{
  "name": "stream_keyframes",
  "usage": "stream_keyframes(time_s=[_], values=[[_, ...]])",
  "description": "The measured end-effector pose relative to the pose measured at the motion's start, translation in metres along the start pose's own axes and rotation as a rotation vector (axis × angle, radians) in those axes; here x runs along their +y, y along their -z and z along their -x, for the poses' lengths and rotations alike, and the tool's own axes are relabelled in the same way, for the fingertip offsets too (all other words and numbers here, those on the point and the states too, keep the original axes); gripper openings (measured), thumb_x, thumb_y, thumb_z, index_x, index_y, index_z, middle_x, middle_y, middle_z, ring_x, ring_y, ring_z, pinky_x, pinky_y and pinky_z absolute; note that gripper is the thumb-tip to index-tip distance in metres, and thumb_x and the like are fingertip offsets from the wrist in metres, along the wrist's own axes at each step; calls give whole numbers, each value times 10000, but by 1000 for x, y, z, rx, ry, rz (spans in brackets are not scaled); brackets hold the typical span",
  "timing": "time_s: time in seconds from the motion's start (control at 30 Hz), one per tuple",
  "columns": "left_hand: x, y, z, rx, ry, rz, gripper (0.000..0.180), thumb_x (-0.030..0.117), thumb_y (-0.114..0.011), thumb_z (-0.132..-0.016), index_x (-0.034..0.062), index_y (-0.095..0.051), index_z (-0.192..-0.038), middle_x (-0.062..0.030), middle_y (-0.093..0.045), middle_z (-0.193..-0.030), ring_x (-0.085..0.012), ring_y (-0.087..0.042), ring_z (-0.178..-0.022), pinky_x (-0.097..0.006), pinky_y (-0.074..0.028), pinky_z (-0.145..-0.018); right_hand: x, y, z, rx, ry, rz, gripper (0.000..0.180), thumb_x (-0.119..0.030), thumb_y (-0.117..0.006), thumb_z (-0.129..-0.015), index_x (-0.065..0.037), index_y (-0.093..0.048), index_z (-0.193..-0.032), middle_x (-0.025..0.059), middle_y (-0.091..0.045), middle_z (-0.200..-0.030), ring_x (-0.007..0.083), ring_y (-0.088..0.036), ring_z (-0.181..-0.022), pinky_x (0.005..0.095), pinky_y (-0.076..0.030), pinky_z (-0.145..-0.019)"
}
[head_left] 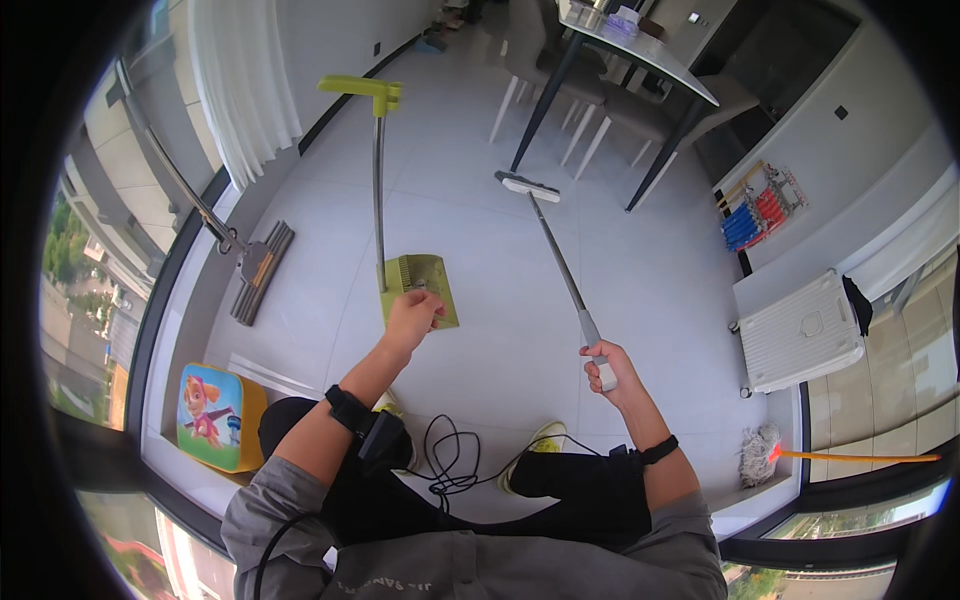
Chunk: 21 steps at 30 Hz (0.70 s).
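My right hand [613, 370] is wrapped round the light grey handle of a long-handled squeegee [562, 262]. Its pole slants away from me, and the white and dark grey head [530, 187] is at the far end, near the table legs. My left hand [416, 317] is over the front of a green long-handled dustpan [440, 273], fingers curled together in a pinch. Whatever they hold, if anything, is too small to make out. The dustpan stands on the floor with its metal pole upright and a lime-green grip [362, 88] on top.
A sponge mop [262, 275] leans by the left window, near a yellow cartoon-printed box seat [215, 415]. Black cable [450, 465] lies looped between my feet. A white suitcase [800, 330] and a string mop [762, 455] are at right. A table [640, 45] with grey chairs stands ahead.
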<state>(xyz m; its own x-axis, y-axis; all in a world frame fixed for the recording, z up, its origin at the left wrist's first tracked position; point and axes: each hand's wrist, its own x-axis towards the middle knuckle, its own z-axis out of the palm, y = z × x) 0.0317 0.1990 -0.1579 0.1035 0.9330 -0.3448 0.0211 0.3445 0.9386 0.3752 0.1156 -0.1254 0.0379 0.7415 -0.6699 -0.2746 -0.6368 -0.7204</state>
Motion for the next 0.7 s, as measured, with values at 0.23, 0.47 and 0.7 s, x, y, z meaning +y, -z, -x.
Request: stream_keyframes(time_s=[0.23,0.47,0.7], values=[[7,3,10,-39,-17,-31,162,171,-538,-856,36,-627,-851,-43,-633,-801,-117,-554,-650,-253,-453,-614,-34,24,-1,-42,13,-192,233,-172,-552,-757,-31,-546,-941,-30,-441,-513,85,-375,-377,231,-302,-366],[0,11,9,-15,24,-36,172,183,-531,-859,38,-623,-868,-50,-633,-824,-114,-559,-643,-256,-457,-618,-37,64,-12,253,173,118,224,-179,-598,-712,-11,-570,-857,14,-497,-558,125,-442,-406,268,-327,-350],[-4,9,12,-42,39,-57,177,180,-551,-849,28,-635,-885,-53,-639,-810,-120,-545,-630,-257,-451,-621,-45,117,36,878,172,1254,267,-125,-569,-668,-15,-624,-905,152,-672,-781,277,-679,-739,377,-512,-610]])
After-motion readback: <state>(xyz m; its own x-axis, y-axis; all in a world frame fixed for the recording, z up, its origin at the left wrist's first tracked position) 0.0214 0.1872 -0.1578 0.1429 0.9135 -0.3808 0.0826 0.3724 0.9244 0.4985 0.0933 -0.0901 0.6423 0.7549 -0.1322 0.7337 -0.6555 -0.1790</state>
